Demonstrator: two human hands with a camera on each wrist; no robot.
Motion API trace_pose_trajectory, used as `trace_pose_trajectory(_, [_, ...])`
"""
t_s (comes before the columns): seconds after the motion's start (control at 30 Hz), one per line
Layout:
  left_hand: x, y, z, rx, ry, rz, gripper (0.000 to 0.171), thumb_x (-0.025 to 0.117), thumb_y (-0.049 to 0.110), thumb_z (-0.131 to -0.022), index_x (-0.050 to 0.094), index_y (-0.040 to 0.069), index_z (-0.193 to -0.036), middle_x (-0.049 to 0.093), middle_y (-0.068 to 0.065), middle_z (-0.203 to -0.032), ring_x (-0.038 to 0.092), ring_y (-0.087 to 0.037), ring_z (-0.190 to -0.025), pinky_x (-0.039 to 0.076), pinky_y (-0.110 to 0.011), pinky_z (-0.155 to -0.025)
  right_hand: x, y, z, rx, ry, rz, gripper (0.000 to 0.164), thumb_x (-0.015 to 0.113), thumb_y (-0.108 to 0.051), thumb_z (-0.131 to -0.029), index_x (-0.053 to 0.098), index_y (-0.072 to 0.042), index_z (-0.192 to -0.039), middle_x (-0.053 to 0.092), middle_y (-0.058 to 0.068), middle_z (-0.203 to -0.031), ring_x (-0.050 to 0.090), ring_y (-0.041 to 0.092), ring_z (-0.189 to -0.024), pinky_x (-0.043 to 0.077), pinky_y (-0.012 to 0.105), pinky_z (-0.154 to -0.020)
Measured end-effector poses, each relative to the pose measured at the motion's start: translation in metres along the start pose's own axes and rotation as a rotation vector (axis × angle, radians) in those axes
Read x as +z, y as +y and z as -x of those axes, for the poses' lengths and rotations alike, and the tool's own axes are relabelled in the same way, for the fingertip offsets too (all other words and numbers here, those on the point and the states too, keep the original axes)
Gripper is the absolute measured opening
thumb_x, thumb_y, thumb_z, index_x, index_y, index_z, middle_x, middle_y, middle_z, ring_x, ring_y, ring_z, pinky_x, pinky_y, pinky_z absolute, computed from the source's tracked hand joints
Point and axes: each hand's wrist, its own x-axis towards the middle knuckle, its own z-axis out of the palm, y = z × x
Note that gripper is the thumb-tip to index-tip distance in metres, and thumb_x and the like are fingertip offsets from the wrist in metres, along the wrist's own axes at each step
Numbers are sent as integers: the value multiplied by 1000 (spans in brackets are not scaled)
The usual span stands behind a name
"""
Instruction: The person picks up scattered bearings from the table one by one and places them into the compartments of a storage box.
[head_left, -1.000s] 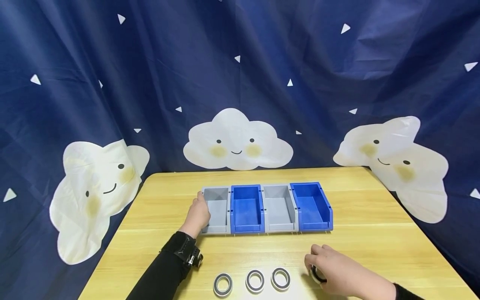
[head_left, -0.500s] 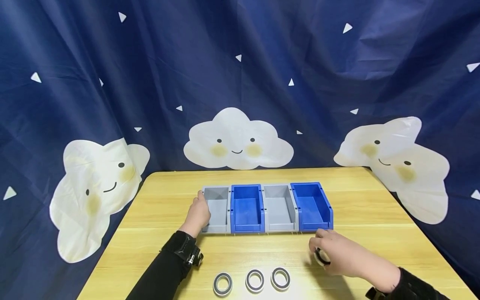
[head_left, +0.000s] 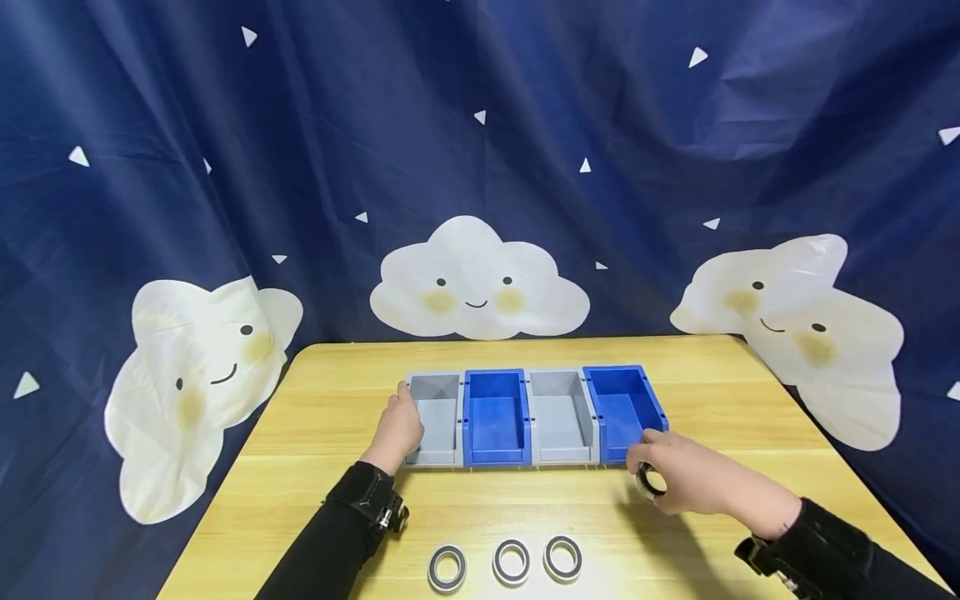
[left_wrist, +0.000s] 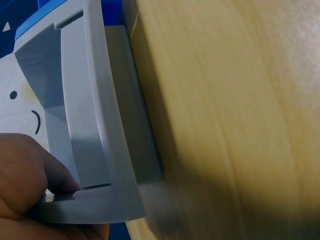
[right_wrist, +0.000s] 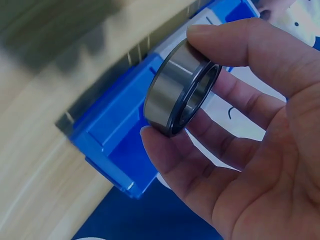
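Note:
My right hand pinches a ball bearing between thumb and fingers, a steel ring with a dark face. In the head view it is just in front of the right-hand blue bin. On the far left of the bin row, my left hand grips the side wall of a grey bin, thumb inside and fingers outside. Three more bearings lie flat near the table's front: a left one, a middle one and a right one.
Between the outer bins stand another blue bin and another grey bin, joined side by side in one row. The wooden table ends at a dark blue curtain with white cloud faces.
My right hand has lifted the bearing and carried it forward from near the front of the table toward the right-hand blue bin. My left hand stays on the grey bin.

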Motion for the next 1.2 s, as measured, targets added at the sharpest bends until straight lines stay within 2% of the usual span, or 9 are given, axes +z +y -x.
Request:
trace_pose_trajectory(0.5, [-1,0,2,5,16,4,73,52,-11,-90,15,-13,-152,48,-38,-129,59,-43,-107,51,-52,-96,-17,14,-19,24,-27,-22,40,82,0,-62,68,-13,-97,50,-4,-89,43,11,-72,41,26,-60])
trace_pose_trajectory(0.97, [1,1,1,-4,13,-5,73,51,-11,-90,13,-13,-152,46,-39,-133,58,-45,-111,49,-53,-98,-23,31,-33,-43,7,6,29,79,2,-68,66,-13,-89,51,-5,-86,42,11,-75,40,24,-61])
trace_pose_trajectory(1.2, [1,-1,2,1,18,4,71,50,-10,-91,15,-13,-152,49,-36,-128,60,-43,-108,52,-52,-94,-27,43,-45,37,-38,-2,31,80,2,-68,67,-10,-93,51,-1,-87,43,14,-75,42,27,-62])
